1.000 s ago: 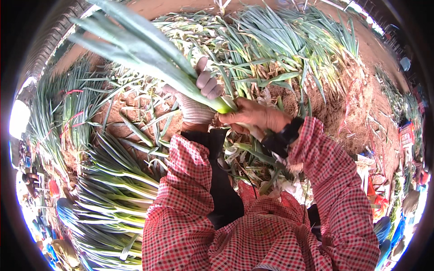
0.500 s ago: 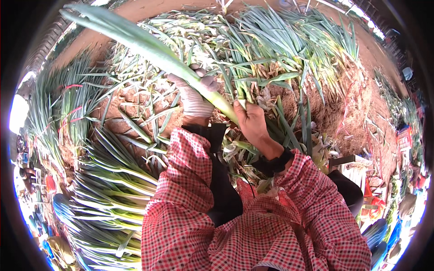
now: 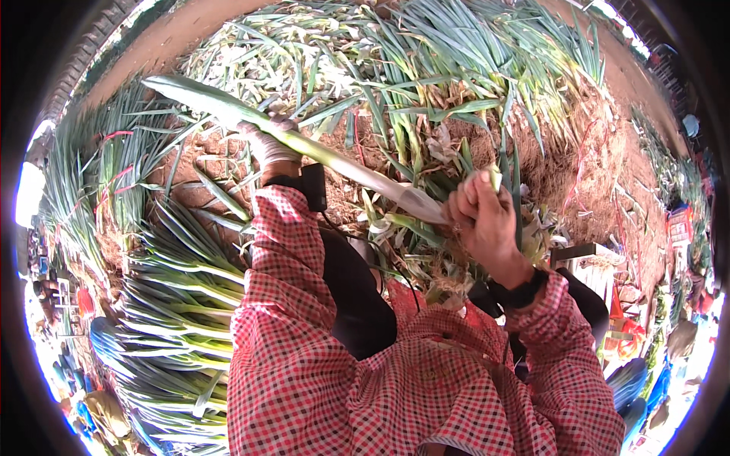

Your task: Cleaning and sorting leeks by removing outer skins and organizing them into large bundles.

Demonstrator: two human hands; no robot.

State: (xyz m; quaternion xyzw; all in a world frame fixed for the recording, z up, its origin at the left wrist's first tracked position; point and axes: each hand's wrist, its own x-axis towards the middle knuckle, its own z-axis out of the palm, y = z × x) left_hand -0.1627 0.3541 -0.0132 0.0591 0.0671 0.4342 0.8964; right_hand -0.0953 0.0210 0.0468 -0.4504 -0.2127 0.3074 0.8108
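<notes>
One long green onion [image 3: 338, 161] slants across in front of me, leafy green end up to the left, white end down to the right. My left hand [image 3: 271, 144], in a pale striped glove with dark fingertips, is closed round its green part. My bare right hand [image 3: 485, 224] is closed at the white end, with a pale strip of outer leaf [image 3: 496, 178] pinched under the thumb. A translucent loose skin shows on the stalk beside that hand's fingers. The stalk's root end is hidden near the right hand.
Onions with clean white stalks [image 3: 190, 304] lie stacked at my left. Bundles tied with red string [image 3: 114, 175] stand beyond them. A large heap of unpeeled onions [image 3: 471, 53] with roots lies ahead, beside scattered leaf scraps [image 3: 266, 61]. A wooden stool or crate [image 3: 589, 262] stands right.
My right hand has moved down and right along the stalk, pulling the leaf strip toward the white end. My left hand has shifted left with the onion, and its leafy end has dropped lower.
</notes>
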